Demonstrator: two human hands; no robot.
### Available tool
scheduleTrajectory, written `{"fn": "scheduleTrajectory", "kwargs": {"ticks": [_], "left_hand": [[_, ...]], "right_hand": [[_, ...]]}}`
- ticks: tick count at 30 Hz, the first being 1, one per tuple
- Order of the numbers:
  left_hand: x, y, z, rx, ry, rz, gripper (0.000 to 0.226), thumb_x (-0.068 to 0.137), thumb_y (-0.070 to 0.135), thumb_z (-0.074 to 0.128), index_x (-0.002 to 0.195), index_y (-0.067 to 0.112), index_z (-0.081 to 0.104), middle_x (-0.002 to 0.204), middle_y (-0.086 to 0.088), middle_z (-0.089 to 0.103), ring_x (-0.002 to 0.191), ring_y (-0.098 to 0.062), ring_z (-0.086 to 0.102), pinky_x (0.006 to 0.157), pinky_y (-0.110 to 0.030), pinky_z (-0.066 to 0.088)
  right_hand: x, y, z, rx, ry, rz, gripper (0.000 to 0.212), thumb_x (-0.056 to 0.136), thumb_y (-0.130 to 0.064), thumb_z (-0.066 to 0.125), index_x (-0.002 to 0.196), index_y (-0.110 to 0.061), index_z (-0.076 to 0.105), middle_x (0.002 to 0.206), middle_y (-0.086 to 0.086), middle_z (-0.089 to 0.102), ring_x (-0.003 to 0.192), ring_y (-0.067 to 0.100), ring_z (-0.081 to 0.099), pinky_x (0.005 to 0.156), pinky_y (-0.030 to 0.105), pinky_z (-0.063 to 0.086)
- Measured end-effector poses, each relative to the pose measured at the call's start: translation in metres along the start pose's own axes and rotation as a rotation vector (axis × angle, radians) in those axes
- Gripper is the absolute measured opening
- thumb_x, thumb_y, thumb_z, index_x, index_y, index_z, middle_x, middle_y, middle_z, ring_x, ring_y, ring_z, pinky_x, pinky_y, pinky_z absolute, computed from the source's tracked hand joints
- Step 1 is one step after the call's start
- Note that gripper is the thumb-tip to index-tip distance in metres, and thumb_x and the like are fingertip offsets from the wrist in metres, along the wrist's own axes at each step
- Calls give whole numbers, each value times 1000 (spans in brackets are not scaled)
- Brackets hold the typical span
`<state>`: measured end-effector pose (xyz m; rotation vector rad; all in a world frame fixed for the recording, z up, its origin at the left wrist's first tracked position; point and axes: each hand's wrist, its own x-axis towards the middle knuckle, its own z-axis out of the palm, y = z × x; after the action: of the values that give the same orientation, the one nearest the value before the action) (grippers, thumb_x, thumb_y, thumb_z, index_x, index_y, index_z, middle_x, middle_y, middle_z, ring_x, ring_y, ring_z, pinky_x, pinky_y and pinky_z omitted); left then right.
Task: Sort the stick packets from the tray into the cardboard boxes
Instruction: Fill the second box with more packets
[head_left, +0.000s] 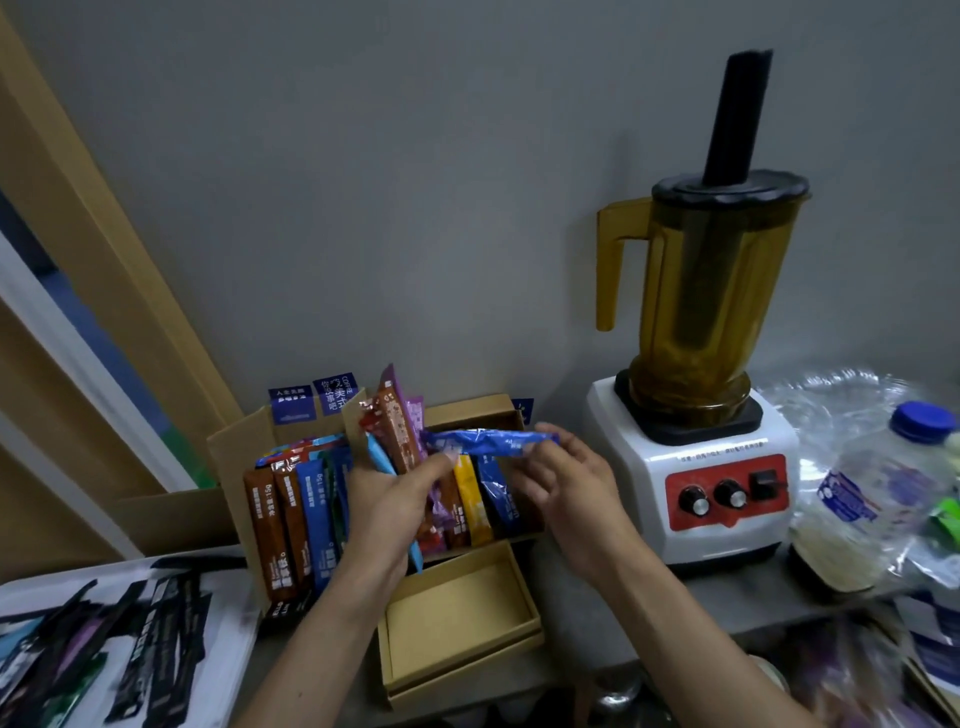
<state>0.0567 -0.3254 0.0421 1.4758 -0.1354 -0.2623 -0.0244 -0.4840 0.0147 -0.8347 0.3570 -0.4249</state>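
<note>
Stick packets (156, 649) not yet sorted lie in a loose dark heap on the white tray (52, 579) at far left, too blurred to read. Beside it, the left cardboard box (228, 447) already holds brown and blue sticks laid side by side (267, 525). Left hand (384, 514): fingers curled round a fanned bundle (400, 436) of brown, purple, red and light-blue sticks, gripped low so the tops splay upward; thumb tip sits at the near end of a blue packet (483, 440). That packet lies crosswise in the air between both hands, above the right cardboard box (467, 408), where orange and blue sticks (470, 499) stand on end. Right hand (571, 483): thumb and forefinger pinch the packet's far end, remaining fingers loosely bent below, touching nothing I can make out. Judgement on handling: light, thin foil sachet, glossy and likely slippery, bends mid-length under its own fill; best taken at the flat sealed end or pinched across the middle, no force needed. A shallow empty box (457, 618) sits in front. Further right are a blender (717, 467) with an amber jug, then a blue-capped plastic bottle (872, 493).
</note>
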Motion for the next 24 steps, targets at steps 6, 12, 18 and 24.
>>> {"fn": "scheduleTrajectory", "kwargs": {"ticks": [6,12,18,24], "left_hand": [[-5,-3,-9,-75,17,-55,32,84,19,80,112,18,64,100,-9,78,88,-25,78,77,-44,63],[-8,-2,-6,-58,-28,-53,30,87,17,77,114,17,64,98,-8,78,86,-22,78,68,-37,64],[-4,-5,-4,-82,-44,-88,32,88,17,76,117,14,64,98,-9,77,77,-14,78,57,-26,60],[3,-7,-6,-90,-46,-116,30,89,21,76,116,11,67,93,-12,79,77,-22,77,62,-33,62]], "right_hand": [[12,-21,18,-427,142,-464,38,92,-15,75,124,-21,55,108,-8,71,95,-1,72,75,16,58],[41,-5,10,-1444,92,-569,39,96,-27,71,129,-21,53,111,0,75,99,20,73,69,29,54],[37,16,6,-1809,156,-791,22,93,-27,74,111,-18,63,110,3,65,88,23,69,61,33,56],[25,37,3,-1883,25,-530,27,102,-29,60,127,-18,60,129,4,60,95,19,70,73,28,53]]}}
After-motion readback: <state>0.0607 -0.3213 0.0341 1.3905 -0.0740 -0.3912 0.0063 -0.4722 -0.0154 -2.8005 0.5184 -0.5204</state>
